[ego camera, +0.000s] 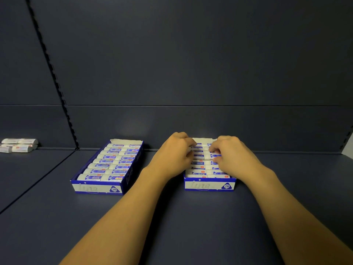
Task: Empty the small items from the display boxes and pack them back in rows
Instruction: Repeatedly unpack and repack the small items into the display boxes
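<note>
Both hands are down in the right box (210, 185): the left hand (174, 153) and the right hand (232, 154) have their fingers curled onto the erasers in its far half, apparently pinching or pressing individual pieces, though exactly which piece each holds cannot be told. Erasers in the right box (202, 172) lie in two columns; the near rows look seated, while the rows under the fingers are partly hidden and their alignment cannot be confirmed. The left box (99, 188) stands well apart on the same dark shelf (191, 217), untouched, and its erasers (108, 166) sit in neat paired rows from front to back. A small heap of loose erasers (18, 145) lies at the far left on the neighbouring shelf section, away from both boxes. Judgement: either the left box is already repacked and the right is close to finished, or emptying of the right box is only beginning; this single view does not settle it. The loose heap remains unpacked in either case.
</note>
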Demonstrator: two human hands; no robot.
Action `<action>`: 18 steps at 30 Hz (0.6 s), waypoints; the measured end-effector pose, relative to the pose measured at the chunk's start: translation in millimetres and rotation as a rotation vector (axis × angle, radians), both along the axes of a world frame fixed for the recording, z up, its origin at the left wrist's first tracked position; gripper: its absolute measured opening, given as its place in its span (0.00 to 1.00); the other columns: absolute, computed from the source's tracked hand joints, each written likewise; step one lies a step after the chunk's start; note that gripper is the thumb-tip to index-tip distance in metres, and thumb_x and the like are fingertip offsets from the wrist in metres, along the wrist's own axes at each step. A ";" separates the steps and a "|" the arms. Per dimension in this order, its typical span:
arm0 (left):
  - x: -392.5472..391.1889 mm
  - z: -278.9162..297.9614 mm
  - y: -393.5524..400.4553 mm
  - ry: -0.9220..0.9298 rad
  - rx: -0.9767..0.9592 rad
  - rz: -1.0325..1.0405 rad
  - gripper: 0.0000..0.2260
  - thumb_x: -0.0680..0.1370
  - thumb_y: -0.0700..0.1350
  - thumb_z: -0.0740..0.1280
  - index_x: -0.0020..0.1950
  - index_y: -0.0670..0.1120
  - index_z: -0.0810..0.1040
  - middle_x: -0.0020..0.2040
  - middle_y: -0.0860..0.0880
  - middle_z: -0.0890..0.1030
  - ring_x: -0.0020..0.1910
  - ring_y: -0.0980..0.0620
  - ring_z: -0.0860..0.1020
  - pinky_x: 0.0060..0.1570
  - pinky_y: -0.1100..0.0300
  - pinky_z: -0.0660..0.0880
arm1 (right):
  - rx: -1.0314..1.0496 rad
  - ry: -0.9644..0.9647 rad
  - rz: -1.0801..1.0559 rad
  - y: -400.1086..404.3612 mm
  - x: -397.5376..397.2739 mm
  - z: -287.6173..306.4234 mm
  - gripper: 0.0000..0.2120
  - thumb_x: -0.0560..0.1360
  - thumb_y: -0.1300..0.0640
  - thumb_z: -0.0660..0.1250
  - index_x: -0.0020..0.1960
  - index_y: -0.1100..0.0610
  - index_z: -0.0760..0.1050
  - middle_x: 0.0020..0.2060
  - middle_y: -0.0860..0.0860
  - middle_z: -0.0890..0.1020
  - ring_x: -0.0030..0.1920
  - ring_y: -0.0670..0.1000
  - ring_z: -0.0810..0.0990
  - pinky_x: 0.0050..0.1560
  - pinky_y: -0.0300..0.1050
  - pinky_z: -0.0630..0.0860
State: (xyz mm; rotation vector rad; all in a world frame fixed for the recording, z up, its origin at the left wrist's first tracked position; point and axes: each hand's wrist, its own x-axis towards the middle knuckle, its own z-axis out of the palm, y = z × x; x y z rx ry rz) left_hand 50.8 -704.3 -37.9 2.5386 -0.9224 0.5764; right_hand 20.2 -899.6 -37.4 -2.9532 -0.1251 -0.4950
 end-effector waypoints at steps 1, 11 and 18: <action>0.2 -0.3 0.2 -0.007 -0.022 0.008 0.16 0.80 0.45 0.66 0.68 0.47 0.77 0.63 0.50 0.77 0.63 0.53 0.73 0.57 0.61 0.71 | 0.016 -0.001 0.002 0.1 0.1 0.0 0.18 0.74 0.53 0.75 0.62 0.49 0.78 0.59 0.47 0.77 0.53 0.47 0.78 0.48 0.40 0.77; -22.3 5.6 13.9 -0.007 -0.041 0.120 0.14 0.81 0.44 0.64 0.65 0.48 0.79 0.61 0.51 0.78 0.61 0.52 0.74 0.58 0.54 0.76 | 0.072 -0.141 0.094 12.0 -24.4 13.7 0.15 0.77 0.50 0.71 0.62 0.50 0.76 0.56 0.45 0.77 0.53 0.44 0.76 0.46 0.38 0.73; -49.4 34.2 91.9 0.048 0.071 0.239 0.14 0.78 0.41 0.64 0.62 0.46 0.81 0.58 0.47 0.80 0.57 0.46 0.78 0.54 0.52 0.77 | -0.014 -0.205 0.136 45.3 -55.7 52.2 0.14 0.78 0.52 0.67 0.62 0.52 0.75 0.57 0.47 0.77 0.56 0.47 0.75 0.49 0.41 0.74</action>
